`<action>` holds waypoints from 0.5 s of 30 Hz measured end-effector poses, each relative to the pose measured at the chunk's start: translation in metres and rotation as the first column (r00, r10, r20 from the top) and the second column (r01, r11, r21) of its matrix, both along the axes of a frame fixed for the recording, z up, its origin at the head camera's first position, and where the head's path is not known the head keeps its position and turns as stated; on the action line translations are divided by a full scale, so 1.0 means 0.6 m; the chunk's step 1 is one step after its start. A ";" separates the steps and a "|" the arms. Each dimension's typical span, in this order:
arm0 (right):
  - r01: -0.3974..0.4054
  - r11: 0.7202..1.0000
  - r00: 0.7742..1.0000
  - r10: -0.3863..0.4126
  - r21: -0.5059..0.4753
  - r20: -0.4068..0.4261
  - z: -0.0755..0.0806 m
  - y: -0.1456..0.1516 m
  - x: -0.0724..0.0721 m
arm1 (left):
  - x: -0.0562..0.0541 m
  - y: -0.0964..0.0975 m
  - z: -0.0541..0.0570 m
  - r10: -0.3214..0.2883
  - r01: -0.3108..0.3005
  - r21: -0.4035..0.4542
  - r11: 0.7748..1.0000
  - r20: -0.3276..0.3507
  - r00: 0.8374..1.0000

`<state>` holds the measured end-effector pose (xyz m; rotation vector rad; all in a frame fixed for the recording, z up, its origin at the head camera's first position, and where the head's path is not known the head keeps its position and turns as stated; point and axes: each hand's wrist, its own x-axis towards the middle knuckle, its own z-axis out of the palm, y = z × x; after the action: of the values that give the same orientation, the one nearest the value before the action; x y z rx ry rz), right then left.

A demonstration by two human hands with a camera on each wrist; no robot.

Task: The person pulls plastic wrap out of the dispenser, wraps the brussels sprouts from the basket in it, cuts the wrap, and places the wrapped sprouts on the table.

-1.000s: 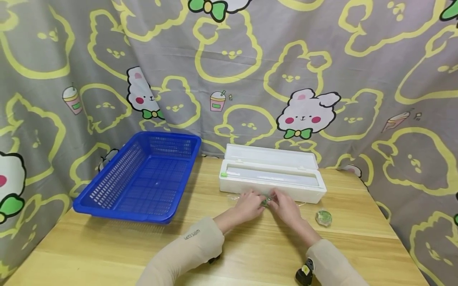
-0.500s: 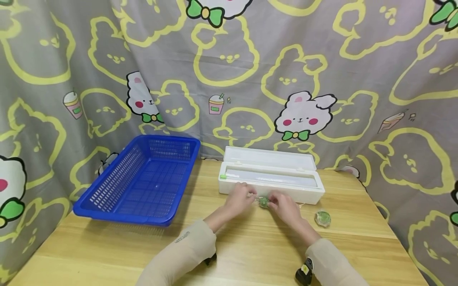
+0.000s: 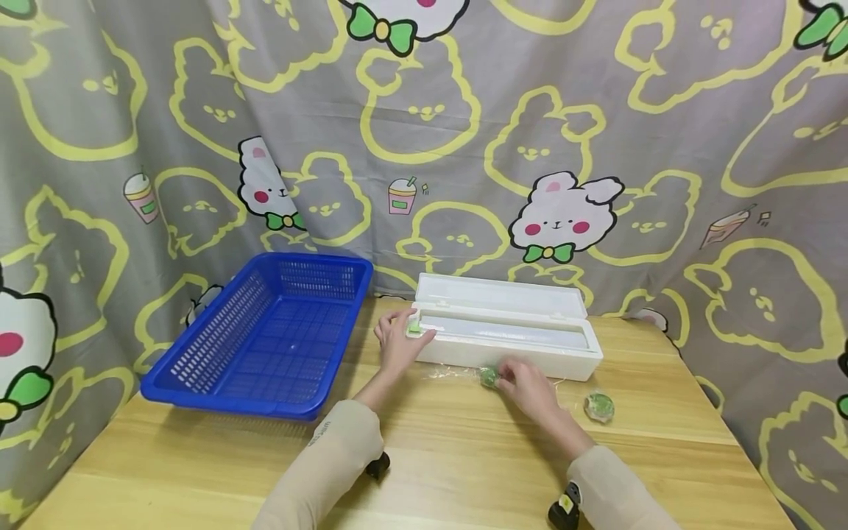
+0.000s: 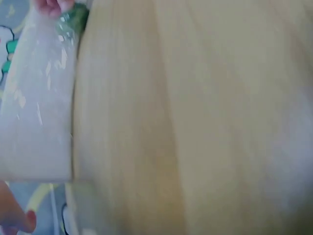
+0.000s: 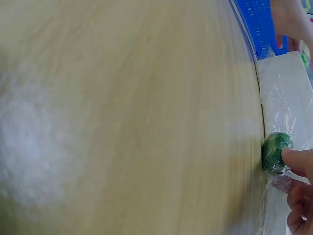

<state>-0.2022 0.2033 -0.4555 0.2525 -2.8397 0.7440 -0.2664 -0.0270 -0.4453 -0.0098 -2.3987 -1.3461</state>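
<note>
My right hand (image 3: pixel 528 383) pinches a small round green piece in cling film (image 5: pixel 276 151) at the front of a long white cling film dispenser (image 3: pixel 510 358). A strip of clear film (image 3: pixel 450 372) stretches left from that piece along the box front. At the box's left end is my left hand (image 3: pixel 399 342), its thumb and fingers spread around the small green slide cutter (image 3: pixel 414 324). Only part of that hand shows at the lower left corner of the left wrist view. A second wrapped green piece (image 3: pixel 599 406) lies on the table, right of my right hand.
The dispenser's white lid (image 3: pixel 501 294) stands raised at the back. To the left sits a large blue plastic basket (image 3: pixel 291 353) on the wooden table (image 3: pixel 464 471). A patterned curtain (image 3: pixel 437 125) hangs right behind the table.
My left hand has left the wrapped green piece and moved left and up to the slide cutter on the dispenser. The right hand still holds the piece in about the same place.
</note>
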 end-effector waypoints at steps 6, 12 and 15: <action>-0.003 1.000 1.000 0.003 -0.020 -0.015 -0.004 -0.001 0.001 | -0.010 -0.022 -0.019 -0.141 0.132 0.099 0.986 0.087 0.986; 0.002 1.000 1.000 -0.002 -0.028 0.004 -0.002 -0.002 0.001 | -0.019 -0.033 -0.020 -0.234 0.227 0.090 0.970 0.079 0.969; -0.016 0.999 1.000 0.016 -0.030 0.005 -0.002 0.001 0.000 | -0.019 -0.036 -0.018 -0.284 0.277 0.090 0.957 0.079 0.956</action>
<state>-0.2021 0.2040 -0.4569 0.2692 -2.8317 0.7913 -0.2781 -0.0486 -0.4561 -0.2846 -2.4897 -1.5963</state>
